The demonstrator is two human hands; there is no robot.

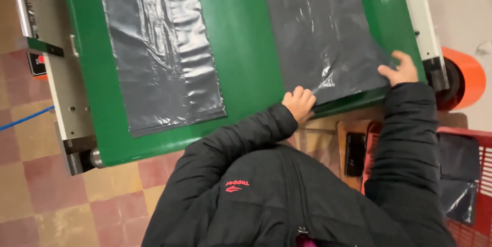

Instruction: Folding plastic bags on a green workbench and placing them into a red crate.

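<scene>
1. Head view looks down on a person in a black padded jacket who leans over a green conveyor belt [241, 47].
2. The left hand [299, 103] has its grip closed narrow: the fingers pinch the near left corner of a dark grey plastic bag [323, 31], where the film rises in small wrinkles.
3. The right hand [401, 70] lies on the near right corner of the same bag, fingers spread and thumb out; it seems to press the film flat, but I cannot tell if it really grips it.
4. With one hand at each near corner, the bag is held at its full width, probably so that the thin film stays stretched and does not fold.
5. This bag lies flat on the right half of the belt, its near edge close to the near edge of the belt.
6. A second grey bag [159, 47] lies on the left half, well apart from both hands and more wrinkled.
7. At the right side of the belt there is a white machine frame [428, 31] with an orange roller [469, 80].
8. Below the right arm stands a red crate [479, 175] with dark film in it.
9. The floor [61, 195] has worn red and yellow tiles.
</scene>
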